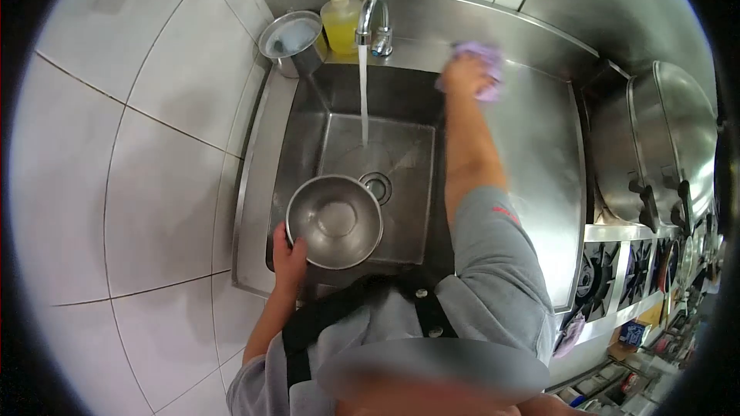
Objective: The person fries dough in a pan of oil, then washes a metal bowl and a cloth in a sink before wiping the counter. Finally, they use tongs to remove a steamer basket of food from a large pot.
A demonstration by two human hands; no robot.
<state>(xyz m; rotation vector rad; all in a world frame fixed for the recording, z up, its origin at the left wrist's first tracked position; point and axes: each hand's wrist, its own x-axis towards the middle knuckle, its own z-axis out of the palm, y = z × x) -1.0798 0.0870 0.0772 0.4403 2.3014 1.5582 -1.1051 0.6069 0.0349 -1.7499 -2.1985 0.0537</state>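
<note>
My left hand (290, 260) grips the rim of a round metal bowl (334, 222), held over the front left of the steel sink (412, 223). The bowl looks empty. Up and to the right, my right hand (466, 75) is pressed on a purple cloth (489, 85) on the steel counter (532, 154), just beside the sink's back right corner. Water runs from the curved faucet (373, 11) into the sink, behind the bowl, and the round drain (376, 186) shows partly past the bowl's rim.
A soap bottle (341, 21) with yellow liquid and a metal pot (294, 42) stand at the sink's back left. Large metal pots (655, 139) are at the right, above gas burners (597, 273). A tiled wall (166, 146) borders the left side.
</note>
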